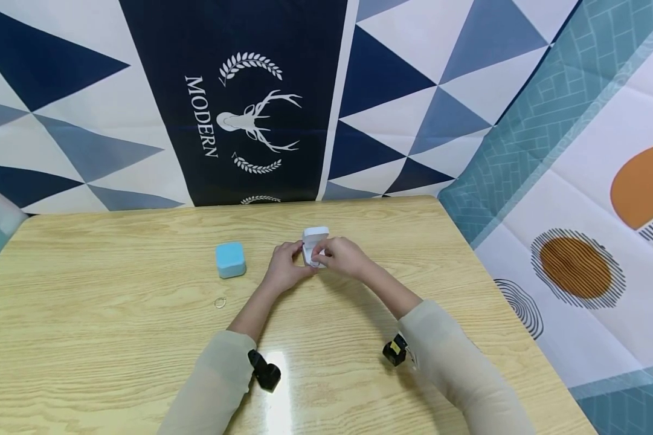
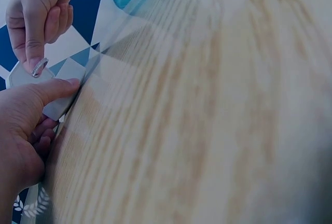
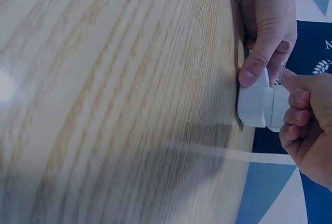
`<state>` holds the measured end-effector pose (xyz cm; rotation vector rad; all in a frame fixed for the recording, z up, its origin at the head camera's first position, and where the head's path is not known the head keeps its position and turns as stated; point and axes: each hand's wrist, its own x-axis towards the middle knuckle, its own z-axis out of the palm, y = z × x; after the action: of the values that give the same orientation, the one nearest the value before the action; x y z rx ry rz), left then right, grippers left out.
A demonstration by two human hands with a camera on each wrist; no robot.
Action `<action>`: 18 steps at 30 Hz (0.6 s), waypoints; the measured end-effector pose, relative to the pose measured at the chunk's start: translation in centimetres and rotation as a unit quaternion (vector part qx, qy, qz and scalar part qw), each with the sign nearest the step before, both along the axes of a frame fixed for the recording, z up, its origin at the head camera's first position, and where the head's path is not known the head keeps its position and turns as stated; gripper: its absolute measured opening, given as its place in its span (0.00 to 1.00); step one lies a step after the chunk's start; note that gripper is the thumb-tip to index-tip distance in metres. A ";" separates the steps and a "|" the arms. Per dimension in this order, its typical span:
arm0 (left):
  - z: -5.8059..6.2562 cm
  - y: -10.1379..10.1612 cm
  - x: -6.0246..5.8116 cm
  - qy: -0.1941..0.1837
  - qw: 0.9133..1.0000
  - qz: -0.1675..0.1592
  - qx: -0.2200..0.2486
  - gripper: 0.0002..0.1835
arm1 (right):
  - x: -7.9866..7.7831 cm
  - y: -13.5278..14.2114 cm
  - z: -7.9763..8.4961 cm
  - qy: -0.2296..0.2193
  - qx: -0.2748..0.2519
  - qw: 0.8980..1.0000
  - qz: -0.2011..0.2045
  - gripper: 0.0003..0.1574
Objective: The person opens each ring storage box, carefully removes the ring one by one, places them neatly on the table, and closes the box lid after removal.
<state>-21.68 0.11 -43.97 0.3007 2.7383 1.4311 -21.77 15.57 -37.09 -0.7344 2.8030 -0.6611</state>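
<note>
A small white ring box (image 1: 315, 234) stands on the wooden table with its lid raised. My left hand (image 1: 288, 267) grips its base from the left, thumb along the front, as the right wrist view of the box (image 3: 251, 105) also shows. Between the thumb and forefinger of my right hand (image 1: 344, 256) is a silver ring (image 2: 39, 67) set with small stones. That ring is held right at the box opening, and in the head view the fingers largely cover it. The other fingers of my right hand are curled in.
To the left of my left hand sits a light blue box (image 1: 231, 260) with rounded corners. A thin gold-coloured ring (image 1: 220, 302) lies on the table (image 1: 114, 338) in front of it. Behind the table's far edge hangs a patterned cloth (image 1: 272, 36).
</note>
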 end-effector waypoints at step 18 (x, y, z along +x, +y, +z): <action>0.1 0.0 0.0 0.000 1.000 0.001 0.007 0.37 | 0.6 0.3 -0.2 -0.002 -0.009 1.000 0.027 0.09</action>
<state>-21.65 0.08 -43.82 0.2971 2.7309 1.4500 -21.17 15.83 -37.29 -0.8067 2.7666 -0.6789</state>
